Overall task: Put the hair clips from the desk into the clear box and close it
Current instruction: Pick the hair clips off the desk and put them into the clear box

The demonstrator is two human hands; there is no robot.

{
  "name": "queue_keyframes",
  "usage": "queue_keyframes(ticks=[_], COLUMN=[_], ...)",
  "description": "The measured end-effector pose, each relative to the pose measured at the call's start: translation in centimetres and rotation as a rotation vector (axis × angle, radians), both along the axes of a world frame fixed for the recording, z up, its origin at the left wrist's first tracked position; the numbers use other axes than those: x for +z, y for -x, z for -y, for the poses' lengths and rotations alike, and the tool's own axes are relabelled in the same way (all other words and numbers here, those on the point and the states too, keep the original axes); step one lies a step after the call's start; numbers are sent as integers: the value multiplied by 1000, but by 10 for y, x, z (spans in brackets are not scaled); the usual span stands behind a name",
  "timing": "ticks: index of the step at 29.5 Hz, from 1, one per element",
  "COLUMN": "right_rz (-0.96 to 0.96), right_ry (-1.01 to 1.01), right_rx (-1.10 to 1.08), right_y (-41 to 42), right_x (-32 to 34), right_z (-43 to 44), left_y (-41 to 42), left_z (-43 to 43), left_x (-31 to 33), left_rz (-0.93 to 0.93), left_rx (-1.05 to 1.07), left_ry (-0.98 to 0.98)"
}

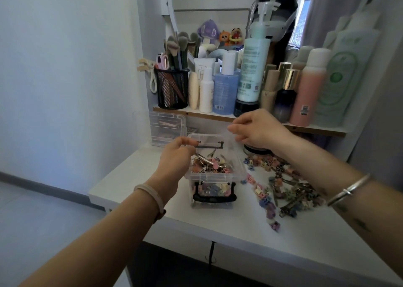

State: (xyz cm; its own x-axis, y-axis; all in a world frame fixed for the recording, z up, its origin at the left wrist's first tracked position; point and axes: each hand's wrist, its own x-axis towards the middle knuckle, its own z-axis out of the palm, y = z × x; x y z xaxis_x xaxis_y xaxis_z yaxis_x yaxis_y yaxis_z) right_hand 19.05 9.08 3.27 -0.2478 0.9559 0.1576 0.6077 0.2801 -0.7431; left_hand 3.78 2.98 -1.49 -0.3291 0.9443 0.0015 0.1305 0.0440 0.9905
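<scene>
The clear box [218,176] stands mid-desk, holding many small hair clips, with a black latch handle [214,197] on its front. Its clear lid [212,138] is tilted up over the back of the box and carries a black clasp. My left hand [176,160] pinches the lid's left end beside the clasp. My right hand [259,129] holds the lid's right corner with its fingertips. A loose pile of hair clips [283,184] in several colours lies on the white desk [250,232], to the right of the box and under my right forearm.
A second clear box [168,129] stands against the wall at the back left. A round jar [254,150] sits behind the box under my right hand. The shelf [196,112] above carries bottles and a black mesh brush cup [173,88]. The desk's left edge is near my left wrist.
</scene>
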Motion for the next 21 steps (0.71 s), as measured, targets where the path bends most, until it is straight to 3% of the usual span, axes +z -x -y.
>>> queue_keyframes(ticks=[3,7,12,21], right_rz=[122,452,621,550], right_ry=[56,88,120,104], right_rx=[-55,96,198,122], right_y=[-12,-8,7,8], right_x=[-17,-45,-67,-63], right_z=[-10,-15,-23,-21], left_y=[4,12,27,31], left_z=[-2,-2,-1,0], left_x=[-1,1,-1,-2], left_rz=[15,-1,-22,-17], left_rx=[48,67,101,87], left_ry=[-37,-36,-35,-26])
